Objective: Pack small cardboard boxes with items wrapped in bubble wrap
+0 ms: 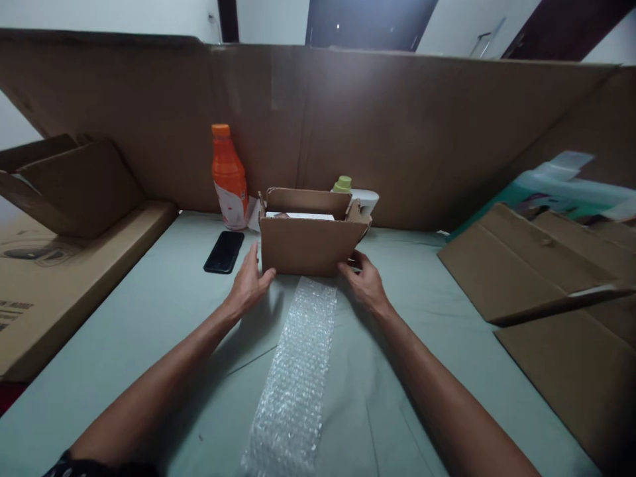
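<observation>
A small cardboard box (309, 246) stands upright near the back of the table, its top open. Something white (303, 216) shows inside, too little of it to name. My left hand (247, 285) holds the box's left end, thumb at the front lower corner and fingers along the side. At the opposite end my right hand (366, 281) grips the lower right corner, thumb in front and fingers partly hidden beside it. A long strip of clear bubble wrap (295, 377) runs from the box's front edge toward me, lying between my forearms.
Left of the box are a black phone (224, 252) and an orange bottle (230, 175). A green-capped bottle (342, 184) is partly hidden behind it. Cardboard pieces (527, 258) and a turquoise bottle (556, 189) lie right. A flat carton (64, 278) sits left; a cardboard wall (397, 132) closes the back.
</observation>
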Demonstrator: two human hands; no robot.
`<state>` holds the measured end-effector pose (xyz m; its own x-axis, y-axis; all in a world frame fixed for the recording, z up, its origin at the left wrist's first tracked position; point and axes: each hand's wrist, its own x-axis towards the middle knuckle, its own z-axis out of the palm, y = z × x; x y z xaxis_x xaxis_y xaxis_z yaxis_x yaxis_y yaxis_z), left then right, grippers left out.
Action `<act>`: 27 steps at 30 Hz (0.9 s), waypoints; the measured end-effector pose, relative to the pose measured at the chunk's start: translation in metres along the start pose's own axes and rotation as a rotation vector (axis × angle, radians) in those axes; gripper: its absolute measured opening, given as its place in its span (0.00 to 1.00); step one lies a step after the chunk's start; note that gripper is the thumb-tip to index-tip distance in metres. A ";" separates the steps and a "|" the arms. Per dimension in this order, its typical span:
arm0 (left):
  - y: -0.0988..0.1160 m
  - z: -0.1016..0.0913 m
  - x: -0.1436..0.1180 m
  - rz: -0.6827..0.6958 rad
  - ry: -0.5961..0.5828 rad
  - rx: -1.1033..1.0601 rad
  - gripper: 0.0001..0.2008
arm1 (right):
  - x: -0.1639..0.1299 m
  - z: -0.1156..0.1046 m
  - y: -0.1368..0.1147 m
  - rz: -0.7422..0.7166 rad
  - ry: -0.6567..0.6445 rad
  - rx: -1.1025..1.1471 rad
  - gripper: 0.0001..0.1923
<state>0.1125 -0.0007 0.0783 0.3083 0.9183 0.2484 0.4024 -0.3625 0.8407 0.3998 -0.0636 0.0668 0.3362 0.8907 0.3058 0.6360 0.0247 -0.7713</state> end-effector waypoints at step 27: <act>0.029 -0.052 -0.240 0.254 -0.576 0.293 0.22 | -0.129 -0.006 -0.047 -0.462 -0.473 -0.424 0.18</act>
<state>0.0053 -0.2238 0.0680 0.7993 0.5981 0.0572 0.4487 -0.6574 0.6054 0.3311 -0.1827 0.0670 -0.2982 0.9334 0.1996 0.8823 0.3494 -0.3155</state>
